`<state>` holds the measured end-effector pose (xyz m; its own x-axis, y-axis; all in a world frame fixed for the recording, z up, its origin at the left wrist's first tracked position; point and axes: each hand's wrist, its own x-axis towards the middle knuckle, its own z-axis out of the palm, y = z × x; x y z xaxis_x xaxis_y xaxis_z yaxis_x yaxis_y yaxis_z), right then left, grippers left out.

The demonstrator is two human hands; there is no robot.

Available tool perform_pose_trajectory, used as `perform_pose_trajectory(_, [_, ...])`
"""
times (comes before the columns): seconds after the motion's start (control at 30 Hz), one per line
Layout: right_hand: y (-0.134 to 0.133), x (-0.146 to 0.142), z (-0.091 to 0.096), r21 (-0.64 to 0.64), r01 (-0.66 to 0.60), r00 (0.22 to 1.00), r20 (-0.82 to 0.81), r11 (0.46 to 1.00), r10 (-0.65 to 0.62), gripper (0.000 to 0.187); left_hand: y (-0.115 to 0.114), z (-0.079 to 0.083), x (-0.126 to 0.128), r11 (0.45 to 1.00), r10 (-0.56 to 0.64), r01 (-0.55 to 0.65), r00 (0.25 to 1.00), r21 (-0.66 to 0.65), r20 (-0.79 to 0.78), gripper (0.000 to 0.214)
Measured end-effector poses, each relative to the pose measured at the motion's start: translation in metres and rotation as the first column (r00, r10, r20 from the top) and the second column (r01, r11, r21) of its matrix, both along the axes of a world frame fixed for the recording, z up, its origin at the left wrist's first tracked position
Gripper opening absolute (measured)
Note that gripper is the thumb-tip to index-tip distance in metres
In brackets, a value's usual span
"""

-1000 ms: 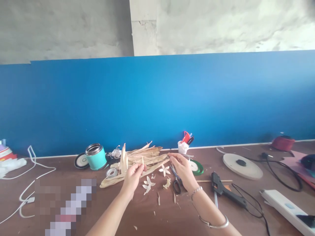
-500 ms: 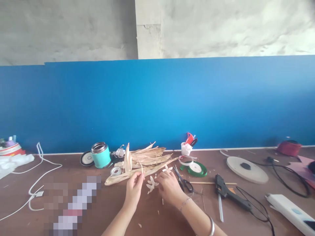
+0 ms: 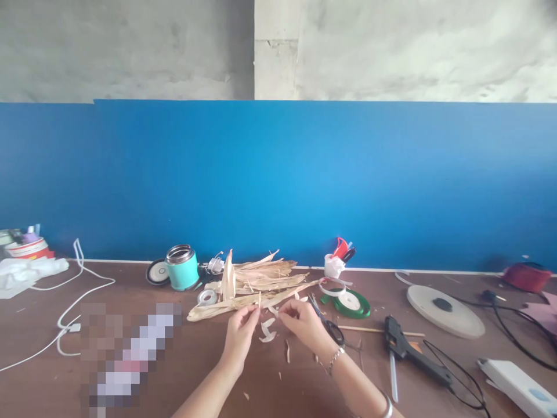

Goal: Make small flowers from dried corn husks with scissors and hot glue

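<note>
My left hand (image 3: 241, 333) pinches a thin strip of dried husk (image 3: 259, 300) that sticks up from its fingertips. My right hand (image 3: 303, 323) is closed in a pinch just to the right of it, on a small pale husk piece (image 3: 274, 311) between the two hands. Under the hands a small white husk flower (image 3: 267, 331) lies on the brown table (image 3: 183, 383). A pile of dried husks (image 3: 256, 281) lies just behind. Black-handled scissors (image 3: 333, 328) rest beside my right wrist.
A teal steel-rimmed container (image 3: 181, 267) and tape rolls (image 3: 206, 298) sit left of the pile. Green ribbon spool (image 3: 349, 302), pen cup (image 3: 336, 264), black glue gun (image 3: 407, 348), white round lid (image 3: 444, 302), power strip (image 3: 520, 386) and cables (image 3: 65, 316) lie around. A blue wall (image 3: 278, 180) stands behind.
My right hand came down from above the scissors to the flower pieces, then picked up a small piece and brought it beside my left hand. The camera view shifted slightly rightward.
</note>
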<state>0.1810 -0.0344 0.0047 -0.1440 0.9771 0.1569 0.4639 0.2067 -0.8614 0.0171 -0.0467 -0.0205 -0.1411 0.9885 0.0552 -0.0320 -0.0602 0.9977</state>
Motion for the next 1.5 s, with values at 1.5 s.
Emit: perform_pose_trajectory(1.5, [-0.020,-0.022,-0.005,0.318,0.099,0.994,0.021,0.943,-0.111,0.009,-0.013,0.003,0.012,0.994,-0.063,0.067,0.997,0.084,-0.048,0.026])
